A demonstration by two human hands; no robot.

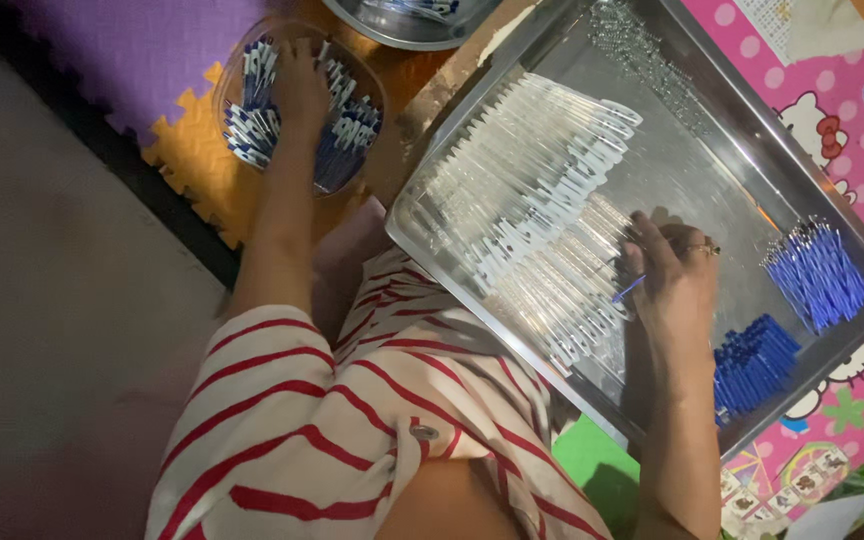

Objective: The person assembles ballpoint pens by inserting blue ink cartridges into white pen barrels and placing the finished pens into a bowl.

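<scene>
The left hand reaches out to the upper left and rests inside a clear round bowl that sits on foam floor mats of purple and orange; its fingers are buried among the blue-and-white pen parts that fill the bowl, so whether they are closed on any of them cannot be told. The right hand lies over a large shiny metal tray, fingers curled narrow and pinching 1 thin blue refill whose tip pokes out to the left of the fingers, just above the near row of clear pen barrels. A ring shows on 1 finger of that hand. The clear barrels lie side by side in 2 long slanted rows across the middle of the tray, the far row running up toward the tray's top corner. To the right of the right hand, a loose bundle of blue refills lies near the tray's right edge, and a stack of dark blue caps sits just beside the wrist, toward the near rim. A scatter of small shiny metal bits lies along the tray's far side. The tray rests on a pink dotted mat with cartoon figures. A second bowl is partly visible at the top edge. The person's red-and-white striped garment fills the lower centre.
</scene>
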